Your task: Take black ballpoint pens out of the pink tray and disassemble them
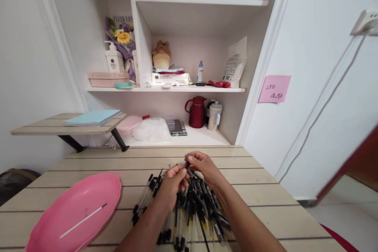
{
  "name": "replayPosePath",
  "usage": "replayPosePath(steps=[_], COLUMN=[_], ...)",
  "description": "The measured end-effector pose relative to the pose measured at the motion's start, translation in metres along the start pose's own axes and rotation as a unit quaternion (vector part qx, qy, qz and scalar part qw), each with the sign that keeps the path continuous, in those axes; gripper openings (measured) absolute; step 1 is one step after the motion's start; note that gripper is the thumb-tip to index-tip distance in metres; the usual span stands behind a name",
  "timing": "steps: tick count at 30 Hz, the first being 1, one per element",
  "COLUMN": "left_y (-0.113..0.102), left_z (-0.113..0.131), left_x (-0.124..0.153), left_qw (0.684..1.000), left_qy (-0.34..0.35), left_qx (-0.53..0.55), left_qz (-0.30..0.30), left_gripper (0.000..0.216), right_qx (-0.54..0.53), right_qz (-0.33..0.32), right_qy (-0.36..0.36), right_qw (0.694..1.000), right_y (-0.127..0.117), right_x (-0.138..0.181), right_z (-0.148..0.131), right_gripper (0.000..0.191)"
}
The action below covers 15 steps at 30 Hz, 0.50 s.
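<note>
A heap of clear-barrelled pens with black caps [195,212] lies on the wooden table [141,165] in front of me. Above the far end of the heap, my left hand [173,185] and my right hand [203,167] meet on one small black pen part [187,164], pinched between the fingertips of both. To the left sits a pink oval tray [53,220] with a single thin white refill [82,220] lying in it.
A small raised wooden stand [44,128] with a light blue notebook [93,117] is at the back left. Behind the table a white shelf unit [191,88] holds a red jug [197,112], a white mug, bottles and packets. A pink note [274,88] sticks on the right wall.
</note>
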<state>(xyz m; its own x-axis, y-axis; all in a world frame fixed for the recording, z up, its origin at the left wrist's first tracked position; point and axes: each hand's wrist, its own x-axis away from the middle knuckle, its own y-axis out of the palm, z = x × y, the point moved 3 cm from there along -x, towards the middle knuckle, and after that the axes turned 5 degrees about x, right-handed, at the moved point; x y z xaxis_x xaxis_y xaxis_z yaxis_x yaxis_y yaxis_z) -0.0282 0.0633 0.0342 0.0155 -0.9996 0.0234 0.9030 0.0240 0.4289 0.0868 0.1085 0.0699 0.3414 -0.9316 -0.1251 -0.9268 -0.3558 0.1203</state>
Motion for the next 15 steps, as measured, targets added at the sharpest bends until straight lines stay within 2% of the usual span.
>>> replayPosePath(steps=[3, 9, 15], left_y=[0.0001, -0.0015, -0.005], left_z=[0.0006, -0.0012, 0.0041], left_x=[0.0006, 0.0011, -0.0013], left_qw=[1.0, 1.0, 0.998], left_qy=[-0.001, 0.01, 0.034], left_qx=[0.002, -0.012, -0.03], left_qz=[-0.005, 0.012, 0.045], left_gripper=[0.03, 0.031, 0.031], right_qx=[-0.016, 0.031, 0.081], right_qz=[-0.014, 0.059, 0.049], right_qy=[0.0, -0.003, -0.021], right_qw=[1.0, 0.998, 0.995], right_y=[0.0015, -0.0024, -0.0023], right_x=[0.0014, -0.0009, -0.0022], right_z=[-0.001, 0.0051, 0.0035], right_gripper=[0.034, 0.029, 0.028])
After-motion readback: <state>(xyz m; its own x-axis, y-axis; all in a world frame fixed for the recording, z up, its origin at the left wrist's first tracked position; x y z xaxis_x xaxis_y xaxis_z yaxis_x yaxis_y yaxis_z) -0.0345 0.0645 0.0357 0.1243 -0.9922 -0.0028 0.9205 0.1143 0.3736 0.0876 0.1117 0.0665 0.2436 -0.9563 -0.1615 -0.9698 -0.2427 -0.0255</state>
